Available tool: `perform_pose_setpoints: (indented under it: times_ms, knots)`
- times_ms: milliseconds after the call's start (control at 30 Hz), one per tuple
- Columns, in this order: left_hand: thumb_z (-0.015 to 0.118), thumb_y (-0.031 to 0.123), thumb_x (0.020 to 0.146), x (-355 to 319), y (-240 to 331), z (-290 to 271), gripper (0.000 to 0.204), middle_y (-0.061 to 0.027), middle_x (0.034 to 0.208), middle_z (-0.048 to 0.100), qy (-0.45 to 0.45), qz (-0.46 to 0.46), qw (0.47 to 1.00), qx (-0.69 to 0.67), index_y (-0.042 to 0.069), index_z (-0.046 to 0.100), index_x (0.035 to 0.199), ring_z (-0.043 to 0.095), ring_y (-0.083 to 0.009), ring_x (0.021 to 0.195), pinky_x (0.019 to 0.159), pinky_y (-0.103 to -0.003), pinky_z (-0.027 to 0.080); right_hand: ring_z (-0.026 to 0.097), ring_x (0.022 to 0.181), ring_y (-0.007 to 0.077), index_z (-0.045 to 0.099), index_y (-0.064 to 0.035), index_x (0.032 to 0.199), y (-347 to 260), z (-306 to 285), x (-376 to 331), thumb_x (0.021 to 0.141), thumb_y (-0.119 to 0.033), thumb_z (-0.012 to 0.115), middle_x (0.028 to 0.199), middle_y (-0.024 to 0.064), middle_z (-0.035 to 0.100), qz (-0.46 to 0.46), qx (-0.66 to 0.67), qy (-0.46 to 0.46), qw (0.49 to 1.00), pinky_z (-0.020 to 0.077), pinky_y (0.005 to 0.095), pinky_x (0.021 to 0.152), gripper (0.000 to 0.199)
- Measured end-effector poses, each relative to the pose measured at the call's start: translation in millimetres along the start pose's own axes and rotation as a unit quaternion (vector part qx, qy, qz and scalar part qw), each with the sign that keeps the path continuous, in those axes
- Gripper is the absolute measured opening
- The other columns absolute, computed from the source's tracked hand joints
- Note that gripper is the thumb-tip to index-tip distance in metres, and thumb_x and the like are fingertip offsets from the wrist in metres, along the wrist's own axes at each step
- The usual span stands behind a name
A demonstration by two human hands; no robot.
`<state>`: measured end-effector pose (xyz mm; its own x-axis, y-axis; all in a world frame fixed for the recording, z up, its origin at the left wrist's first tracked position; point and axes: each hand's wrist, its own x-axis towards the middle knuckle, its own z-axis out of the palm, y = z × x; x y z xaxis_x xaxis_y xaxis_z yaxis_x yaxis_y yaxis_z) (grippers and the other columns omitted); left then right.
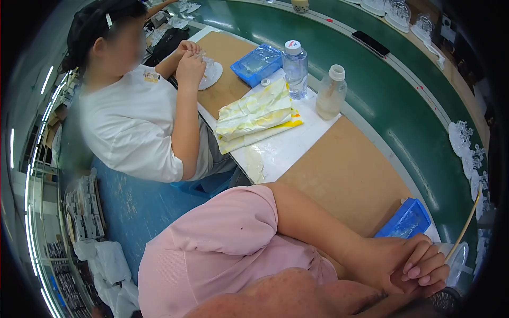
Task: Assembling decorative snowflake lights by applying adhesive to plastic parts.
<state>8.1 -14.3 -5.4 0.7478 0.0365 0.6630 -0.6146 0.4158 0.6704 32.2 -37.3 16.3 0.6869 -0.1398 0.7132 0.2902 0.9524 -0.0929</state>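
Left hand (416,265): fingers curled inward, nails toward the camera, grasping a thin tan stick (465,225) that slants up and away from the knuckles. Lower end of stick hidden by the fingers. Right hand: cannot be made out; state of its fingers cannot be told.

Just beyond the fingers, to their right, a clear plastic container (460,258), partly covered. Near the knuckles, on the far side, a blue tray (426,216) with clear film-like material inside. Left of this tray, stretching away from the fingers, a brown board (339,172) on the white desk (313,126).

Farther off, left of the fingers: a yellow-stained white cloth (257,116), folded. Behind it, a cloudy bottle (328,98), uncapped, and a clear bottle (296,71) with white cap, both upright. Second blue tray (247,75) beside the clear bottle.

Beyond the desk, a green conveyor belt (384,103); a dark phone (370,43) lies at its near edge. Well apart, farthest left of the fingers, a co-worker (130,119) in a white shirt holds a small clear piece, both hands raised.
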Motion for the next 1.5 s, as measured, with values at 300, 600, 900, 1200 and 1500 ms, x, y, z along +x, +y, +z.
perform_pose_setpoints:
  times_ms: [300,600,900,1200,1500]
  knots:
    - [0.075,0.008,0.065,2,16,-5,0.05,-0.0042,0.089,0.051,0.01,-0.061,0.997,0.039,0.005,0.04,0.101,0.056,-0.0238,0.087,0.078,-0.03,0.044,0.037,0.059,0.0133,0.037,-0.0104,0.075,-20,-10,14,0.097,-0.029,0.038,0.067,0.0029,0.038,0.147,-0.01,-0.084,0.986,0.0339,0.0232,0.058,0.029]
    - [0.076,0.013,0.066,-5,-4,-9,0.054,-0.007,0.089,0.045,-0.012,-0.062,0.997,0.054,0.008,0.029,0.093,0.054,-0.0312,0.085,0.074,-0.035,0.044,0.037,0.058,0.0139,0.039,-0.0094,0.075,-22,-13,10,0.098,-0.031,0.037,0.066,0.0035,0.039,0.196,-0.042,-0.069,0.977,0.0339,0.0256,0.054,0.031]
    - [0.075,0.014,0.066,-2,0,-12,0.055,-0.0086,0.084,0.046,0.013,-0.026,0.994,0.108,0.008,0.028,0.093,0.055,-0.0346,0.078,0.069,-0.038,0.045,0.037,0.058,0.0128,0.039,-0.0077,0.076,-13,-7,18,0.098,-0.026,0.037,0.068,0.0042,0.038,0.193,-0.019,-0.103,0.976,0.0331,0.024,0.054,0.029]
    - [0.075,0.005,0.071,24,-19,-8,0.032,-0.0013,0.079,0.049,0.061,0.339,0.934,0.098,0.008,0.046,0.084,0.054,-0.0185,0.086,0.08,-0.026,0.04,0.036,0.063,0.0123,0.037,-0.0079,0.081,-8,-11,6,0.096,-0.017,0.046,0.073,0.0041,0.037,0.169,-0.02,-0.062,0.983,0.0337,0.0223,0.06,0.019]
    - [0.076,0.003,0.069,-1,-11,15,0.034,0.0,0.089,0.049,0.07,-0.042,0.975,-0.209,0.01,0.046,0.083,0.052,-0.0168,0.091,0.083,-0.028,0.04,0.038,0.071,0.0125,0.038,-0.0083,0.086,6,-21,-4,0.085,-0.007,0.057,0.08,0.0033,0.037,0.047,0.055,-0.052,0.996,0.034,0.0222,0.064,0.02]
